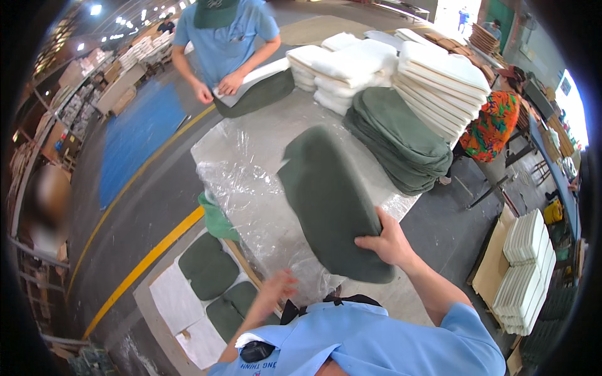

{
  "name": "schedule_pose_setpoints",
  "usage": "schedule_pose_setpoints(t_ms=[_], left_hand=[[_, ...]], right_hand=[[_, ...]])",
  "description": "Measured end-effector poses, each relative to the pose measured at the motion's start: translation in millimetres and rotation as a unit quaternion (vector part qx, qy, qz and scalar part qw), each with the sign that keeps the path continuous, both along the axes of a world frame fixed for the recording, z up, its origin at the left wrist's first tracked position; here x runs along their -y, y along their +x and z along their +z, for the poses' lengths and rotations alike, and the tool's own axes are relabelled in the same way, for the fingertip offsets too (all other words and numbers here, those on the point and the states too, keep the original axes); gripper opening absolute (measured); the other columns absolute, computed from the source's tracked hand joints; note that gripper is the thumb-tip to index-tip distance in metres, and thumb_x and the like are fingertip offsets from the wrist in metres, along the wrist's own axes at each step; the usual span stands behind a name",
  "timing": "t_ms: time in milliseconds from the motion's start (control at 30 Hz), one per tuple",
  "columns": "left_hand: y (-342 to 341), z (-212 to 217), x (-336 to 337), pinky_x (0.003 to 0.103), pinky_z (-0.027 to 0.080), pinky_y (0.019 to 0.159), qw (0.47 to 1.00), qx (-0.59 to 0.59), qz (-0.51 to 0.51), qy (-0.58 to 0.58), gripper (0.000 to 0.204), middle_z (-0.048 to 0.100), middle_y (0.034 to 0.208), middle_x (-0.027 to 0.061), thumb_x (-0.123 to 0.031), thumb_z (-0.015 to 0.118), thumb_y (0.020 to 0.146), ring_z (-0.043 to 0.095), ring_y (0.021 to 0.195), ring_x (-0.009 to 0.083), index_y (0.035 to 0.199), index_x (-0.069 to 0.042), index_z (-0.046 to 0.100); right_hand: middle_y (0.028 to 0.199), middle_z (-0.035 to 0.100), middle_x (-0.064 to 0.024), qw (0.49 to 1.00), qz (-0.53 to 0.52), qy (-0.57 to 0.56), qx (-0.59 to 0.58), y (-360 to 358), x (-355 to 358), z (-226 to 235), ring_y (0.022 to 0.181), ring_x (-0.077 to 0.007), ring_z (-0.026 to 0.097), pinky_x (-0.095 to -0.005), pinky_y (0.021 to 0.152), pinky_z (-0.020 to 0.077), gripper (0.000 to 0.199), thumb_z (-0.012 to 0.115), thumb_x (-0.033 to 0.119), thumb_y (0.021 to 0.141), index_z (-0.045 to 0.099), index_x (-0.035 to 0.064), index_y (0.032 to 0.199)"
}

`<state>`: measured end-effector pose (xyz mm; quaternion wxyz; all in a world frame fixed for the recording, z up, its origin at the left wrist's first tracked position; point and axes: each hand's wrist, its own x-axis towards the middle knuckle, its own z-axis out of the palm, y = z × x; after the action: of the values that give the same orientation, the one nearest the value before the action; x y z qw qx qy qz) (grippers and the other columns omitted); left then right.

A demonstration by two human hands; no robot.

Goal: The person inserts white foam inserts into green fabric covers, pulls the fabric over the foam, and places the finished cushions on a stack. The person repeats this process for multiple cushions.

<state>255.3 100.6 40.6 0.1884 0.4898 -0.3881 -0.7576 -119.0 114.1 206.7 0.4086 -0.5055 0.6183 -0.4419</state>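
Note:
My right hand [386, 241] grips the near right edge of a dark green cushion cover [326, 203], thumb on top. The cover is tilted above the table and slightly blurred; whether a pad is inside cannot be told. My left hand [279, 287] is apart from it, near the table's front edge, with fingers stretched out and nothing visible in them. A pile of dark green covers [398, 138] lies at the table's right side. Across the table, a co-worker's hands [231, 83] touch a white pad [257, 74] and another dark green cover [260, 94].
Clear plastic film [232, 175] spreads over the table [251, 135]. White foam pads [439, 81] are stacked at its far right. Below left, a carton [150, 301] holds green and white cushions. More white pads [527, 269] stand on the right. Another person in a patterned shirt [495, 125] is beyond.

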Motion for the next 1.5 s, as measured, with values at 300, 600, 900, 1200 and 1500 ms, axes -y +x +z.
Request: schedule_pose_setpoints(t_ms=[300, 600, 900, 1200, 1500], left_hand=[[83.1, 12.4, 97.4, 0.038, 0.052, 0.102, 0.979, -0.049, -0.07, 0.183, 0.073, 0.074, 0.125, 0.0125, -0.07, 0.052, 0.103, 0.067, 0.118, 0.0241, 0.143, -0.01, 0.065], [-4.8, -11.3, 91.6, 0.036, 0.052, 0.083, 0.878, 0.29, -0.374, -0.067, 0.047, 0.074, 0.103, 0.0116, -0.047, 0.074, 0.096, 0.067, 0.094, 0.0201, 0.115, -0.004, 0.076], [-19.5, -30.9, 62.3, 0.057, 0.052, 0.084, 0.842, 0.393, -0.232, -0.289, 0.035, 0.073, 0.097, 0.0272, -0.037, 0.055, 0.107, 0.069, 0.098, 0.0489, 0.11, -0.005, 0.069], [-28.1, -57.8, 49.1, 0.058, 0.052, 0.068, 0.797, 0.451, -0.141, -0.376, 0.03, 0.069, 0.078, 0.024, -0.033, 0.057, 0.106, 0.069, 0.077, 0.0475, 0.094, -0.006, 0.057], [-12.6, -34.5, 63.2, 0.054, 0.053, 0.079, 0.842, 0.401, -0.103, -0.346, 0.031, 0.073, 0.094, 0.0203, -0.034, 0.066, 0.101, 0.071, 0.092, 0.0424, 0.104, -0.004, 0.066]], right_hand=[[0.129, 0.074, -0.0057, 0.833, 0.345, -0.247, -0.356, 51.6, -20.4, -27.2, 0.114, -0.0286, 0.072, -0.04, 0.097, 0.0575, 0.064, 0.076, 0.005, 0.073, 0.068, 0.0161, 0.135], [0.142, 0.066, -0.0133, 0.85, 0.482, 0.189, -0.098, 44.3, 64.0, -47.9, 0.129, -0.0353, 0.062, -0.0455, 0.11, 0.0497, 0.062, 0.079, 0.029, 0.09, 0.062, 0.0126, 0.147], [0.117, 0.069, -0.0183, 0.783, 0.445, 0.123, -0.416, 72.8, 119.1, -180.9, 0.117, -0.0394, 0.065, -0.0566, 0.103, 0.0472, 0.038, 0.067, 0.037, 0.099, 0.067, 0.0136, 0.129], [0.093, 0.07, -0.0115, 0.887, 0.322, -0.038, -0.329, 70.9, 101.4, -213.7, 0.088, -0.0359, 0.07, -0.0497, 0.071, 0.0542, 0.014, 0.07, 0.018, 0.094, 0.06, 0.0092, 0.098], [0.109, 0.072, -0.0158, 0.893, 0.344, 0.091, -0.276, 62.7, 115.0, -201.5, 0.117, -0.0374, 0.065, -0.0495, 0.099, 0.0524, 0.035, 0.065, 0.041, 0.102, 0.07, 0.0115, 0.121]])
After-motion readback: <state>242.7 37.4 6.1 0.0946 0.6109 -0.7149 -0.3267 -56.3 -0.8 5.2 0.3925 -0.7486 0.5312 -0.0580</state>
